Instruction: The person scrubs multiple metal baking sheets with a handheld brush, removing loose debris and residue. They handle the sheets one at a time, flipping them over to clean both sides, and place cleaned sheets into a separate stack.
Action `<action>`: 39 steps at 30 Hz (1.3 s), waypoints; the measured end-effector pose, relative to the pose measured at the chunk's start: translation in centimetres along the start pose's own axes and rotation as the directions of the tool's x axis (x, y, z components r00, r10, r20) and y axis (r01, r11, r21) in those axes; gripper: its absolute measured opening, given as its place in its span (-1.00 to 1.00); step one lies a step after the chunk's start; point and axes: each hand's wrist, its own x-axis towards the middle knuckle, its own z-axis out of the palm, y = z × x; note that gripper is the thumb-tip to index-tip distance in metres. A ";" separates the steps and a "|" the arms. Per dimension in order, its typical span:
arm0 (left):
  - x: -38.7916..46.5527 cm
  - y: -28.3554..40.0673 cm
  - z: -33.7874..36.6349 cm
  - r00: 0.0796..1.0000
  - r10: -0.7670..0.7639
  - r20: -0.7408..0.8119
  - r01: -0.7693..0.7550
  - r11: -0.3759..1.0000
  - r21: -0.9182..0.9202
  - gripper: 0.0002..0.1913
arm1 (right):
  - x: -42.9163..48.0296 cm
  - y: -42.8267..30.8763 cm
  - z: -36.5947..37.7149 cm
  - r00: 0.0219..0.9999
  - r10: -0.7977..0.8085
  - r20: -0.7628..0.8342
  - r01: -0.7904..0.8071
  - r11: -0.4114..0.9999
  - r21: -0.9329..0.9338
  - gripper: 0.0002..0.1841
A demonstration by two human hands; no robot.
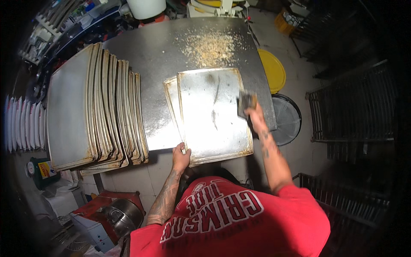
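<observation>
My left hand (182, 156) grips the near left corner of a worn metal baking tray (205, 109), thumb on its rim. The tray has browned edges and dark streaks, and lies over at least one other tray (171, 93) turned at an angle. My right hand (255, 114) is closed on a blurred, blocky scraper or brush (247, 102) at the tray's right edge; which of these it is, I cannot tell. Beyond the tray, a heap of pale crumbs (210, 48) is scattered on the dark table (151, 96). A tall stack of baking trays (74, 109) leans over to the left.
Right of the table are a yellow round lid (273, 70) and a round mesh sieve (287, 119). Metal racks (353, 106) stand farther right. A white bucket (147, 8) is beyond the table, and a red machine with a metal bowl (123, 213) stands at lower left.
</observation>
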 end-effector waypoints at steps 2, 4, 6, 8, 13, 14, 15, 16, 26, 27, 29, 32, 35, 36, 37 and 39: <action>2.1 -2.3 1.1 0.991 -0.134 -0.025 0.126 0.970 -0.208 -0.56 | -4.1 2.3 0.2 0.996 0.063 -0.056 -0.058 0.995 0.085 -0.27; 2.2 2.1 0.4 0.985 -0.159 0.063 0.168 0.968 -0.188 -0.62 | -5.5 4.3 -0.5 0.997 0.038 -0.063 -0.033 0.995 0.090 -0.22; 2.4 2.6 -0.7 0.993 -0.106 0.060 0.115 0.980 -0.162 -0.70 | -5.5 3.6 0.2 0.999 0.020 -0.028 -0.017 0.993 0.118 -0.22; 1.0 7.1 -1.5 0.990 -0.030 0.140 0.095 0.866 -0.492 -0.75 | -5.7 3.0 -0.2 0.999 -0.006 -0.048 0.012 0.992 0.122 -0.23; -4.1 20.3 -8.6 0.962 0.253 0.100 -0.150 0.801 -0.579 -0.76 | -6.3 -5.5 1.9 0.929 -0.334 -0.158 0.338 0.941 0.003 -0.30; -5.3 21.7 -9.8 0.943 0.323 0.079 -0.241 0.828 -0.507 -0.73 | -6.4 -7.5 3.1 0.856 -0.435 -0.280 0.455 0.890 0.008 -0.34; -6.4 23.0 -10.2 0.921 0.384 0.067 -0.297 0.803 -0.517 -0.71 | -4.6 -7.6 3.3 0.786 -0.484 -0.383 0.490 0.867 -0.090 -0.30; -7.5 24.1 -10.7 0.899 0.437 0.036 -0.357 0.777 -0.518 -0.68 | -3.0 -7.3 6.3 0.641 -0.595 -0.485 0.550 0.797 -0.250 -0.29; -11.7 22.7 -13.7 0.814 0.560 -0.155 -0.568 0.711 -0.414 -0.77 | -5.7 -6.2 19.0 0.914 -0.386 -0.128 0.264 0.803 -0.534 -0.33; -11.9 22.7 -14.0 0.800 0.573 -0.178 -0.594 0.714 -0.370 -0.77 | -5.2 -6.2 19.4 0.945 -0.326 0.011 0.252 0.707 -0.661 -0.36; -13.0 22.5 -14.8 0.769 0.600 -0.221 -0.639 0.716 -0.280 -0.78 | -4.5 -5.8 19.0 0.952 -0.286 -0.110 0.177 0.806 -0.564 -0.38; -13.6 22.3 -15.7 0.804 0.528 -0.274 -0.595 0.696 -0.403 -0.81 | -7.7 -8.2 21.6 0.881 -0.472 -0.043 0.365 0.734 -0.572 -0.42; -13.1 21.7 -15.2 0.824 0.511 -0.243 -0.558 0.661 -0.503 -0.73 | -2.3 -3.6 18.1 0.969 -0.207 -0.132 0.087 0.791 -0.606 -0.44; -12.9 21.1 -15.8 0.830 0.486 -0.273 -0.555 0.669 -0.494 -0.72 | -1.9 -2.2 17.1 0.937 -0.284 -0.202 0.153 0.856 -0.494 -0.47; -12.9 20.5 -16.7 0.831 0.459 -0.313 -0.556 0.673 -0.488 -0.71 | -2.5 -1.7 16.8 0.895 -0.353 -0.271 0.238 0.894 -0.380 -0.49; -12.9 19.2 -19.4 0.817 0.458 -0.350 -0.577 0.657 -0.485 -0.71 | -3.6 -1.6 16.8 0.937 -0.279 -0.209 0.314 0.937 0.154 -0.52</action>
